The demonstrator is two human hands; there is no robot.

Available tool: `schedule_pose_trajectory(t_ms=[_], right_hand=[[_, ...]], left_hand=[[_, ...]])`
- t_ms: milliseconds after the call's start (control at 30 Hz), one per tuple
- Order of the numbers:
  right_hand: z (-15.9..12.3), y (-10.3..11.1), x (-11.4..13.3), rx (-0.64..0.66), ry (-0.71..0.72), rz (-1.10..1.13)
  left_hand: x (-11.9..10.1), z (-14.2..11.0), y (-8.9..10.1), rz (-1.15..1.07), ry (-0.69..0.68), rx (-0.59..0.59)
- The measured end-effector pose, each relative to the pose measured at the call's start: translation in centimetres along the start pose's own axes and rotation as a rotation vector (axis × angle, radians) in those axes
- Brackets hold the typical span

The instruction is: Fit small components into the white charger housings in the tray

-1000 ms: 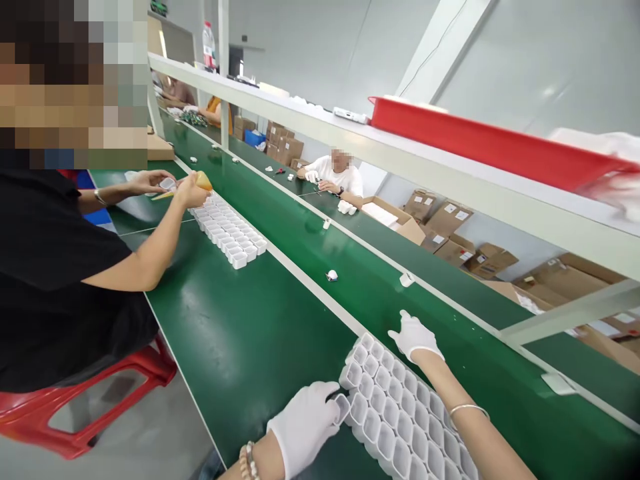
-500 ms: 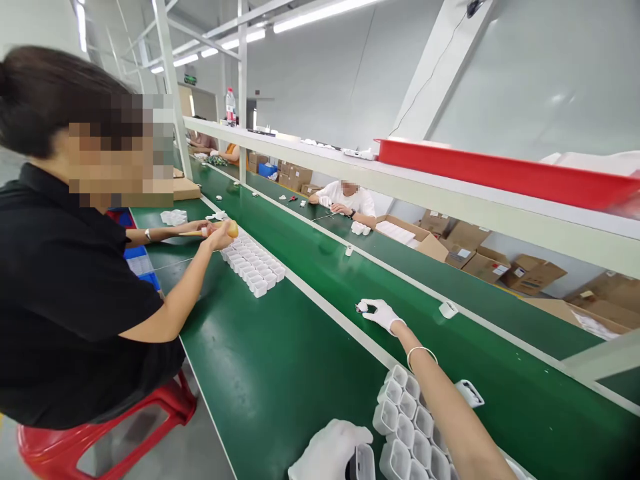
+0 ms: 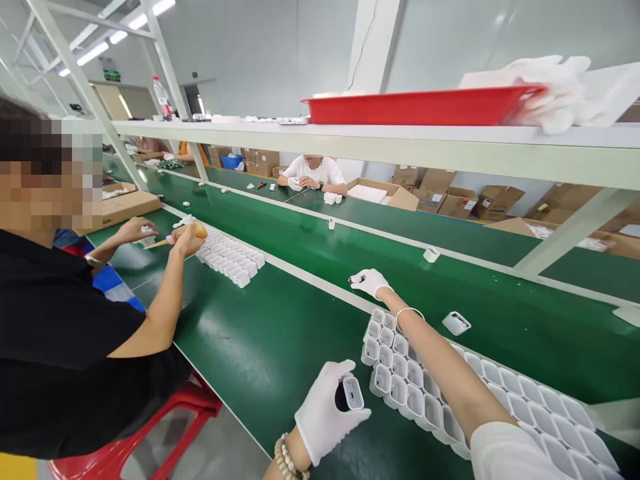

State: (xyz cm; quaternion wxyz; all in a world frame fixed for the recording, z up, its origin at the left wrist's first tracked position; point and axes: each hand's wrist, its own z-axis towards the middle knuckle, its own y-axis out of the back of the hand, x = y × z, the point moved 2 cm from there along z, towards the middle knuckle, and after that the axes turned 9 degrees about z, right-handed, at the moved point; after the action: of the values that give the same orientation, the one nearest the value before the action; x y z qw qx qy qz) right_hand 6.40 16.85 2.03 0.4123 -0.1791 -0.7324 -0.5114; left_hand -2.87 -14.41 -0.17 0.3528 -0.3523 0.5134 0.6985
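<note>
My left hand (image 3: 325, 413), in a white glove, is wrapped round a small white housing with a dark side (image 3: 353, 393), its open end facing up. My gloved right hand (image 3: 371, 283) reaches out over the green belt, pinching a small white-and-dark piece (image 3: 356, 280) at its fingertips. Under my right forearm stand rows of white open housings (image 3: 400, 365), packed side by side. A white housing with dark parts inside (image 3: 457, 323) lies on the belt to the right of that forearm.
On the left, a co-worker (image 3: 100, 347) in black holds a yellow-tipped tool (image 3: 200, 230) beside more white housings (image 3: 230, 257). A shelf (image 3: 350, 141) with a red tray (image 3: 415, 107) spans above the belt. Another person (image 3: 315, 175) sits opposite, near cardboard boxes (image 3: 457, 203).
The view has turned right and levelled. My left hand, with the housing, shows more fully. My right hand still reaches over the belt with the small piece. The co-worker's hands have moved apart.
</note>
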Motion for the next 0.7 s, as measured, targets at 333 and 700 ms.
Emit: schedule_pose_trajectory(t_ms=[333,700], right_hand=[[-10.0,2.7,4.6,0.060,0.103,0.295],[-28.2,-1.3,3.3,0.137,0.117,0.187]], left_hand=[[-0.3,0.0,1.1,0.004,-0.053,-0.066],[-2.0,0.2,2.3,0.061,-0.239,-0.065]])
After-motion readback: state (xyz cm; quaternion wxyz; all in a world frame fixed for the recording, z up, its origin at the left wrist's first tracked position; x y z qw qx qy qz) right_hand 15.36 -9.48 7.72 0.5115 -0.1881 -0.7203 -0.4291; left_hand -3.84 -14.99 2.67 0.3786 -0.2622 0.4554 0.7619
